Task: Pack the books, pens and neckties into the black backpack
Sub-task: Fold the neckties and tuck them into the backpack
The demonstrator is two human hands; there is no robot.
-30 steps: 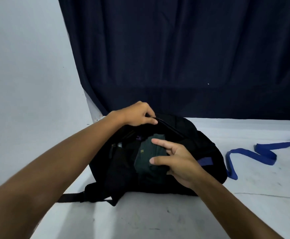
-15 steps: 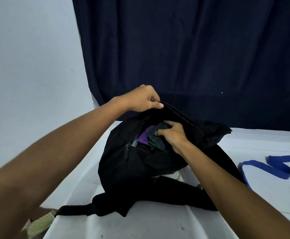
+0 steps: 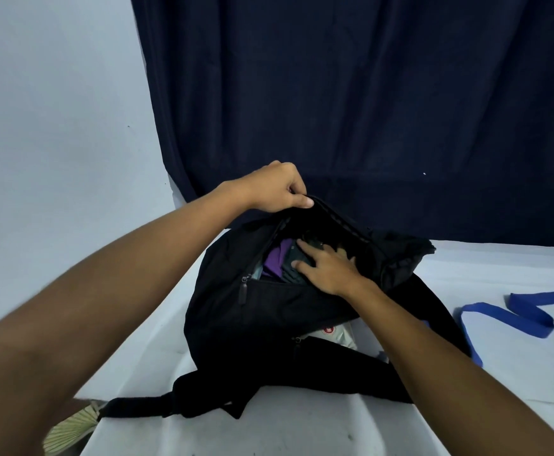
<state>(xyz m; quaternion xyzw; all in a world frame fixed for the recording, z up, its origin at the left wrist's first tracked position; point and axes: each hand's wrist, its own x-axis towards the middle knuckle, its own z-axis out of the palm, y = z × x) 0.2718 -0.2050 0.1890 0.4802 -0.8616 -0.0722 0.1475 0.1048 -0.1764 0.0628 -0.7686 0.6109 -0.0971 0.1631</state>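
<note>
The black backpack [image 3: 262, 311] lies on the white table [image 3: 302, 429] with its top zip open. My left hand [image 3: 278, 189] pinches the far rim of the opening and lifts it. My right hand [image 3: 328, 268] reaches into the opening, its fingers spread flat on a dark green necktie [image 3: 293, 261]. A purple necktie [image 3: 275, 263] lies just left of it inside the bag. A blue necktie [image 3: 512, 312] lies loose on the table to the right of the backpack. A white item with a red mark [image 3: 331, 332] shows under my right forearm at a lower pocket.
A dark blue curtain [image 3: 367, 110] hangs behind the table, with a pale wall [image 3: 55, 126] to the left. A black strap [image 3: 137, 406] trails off the table's left edge. A pale ribbed fan-like object [image 3: 71, 429] sits below that edge.
My left hand has lifted the rim higher, opening the bag wider. My right hand has pushed the dark green necktie from the mouth deeper inside and now lies flat on it.
</note>
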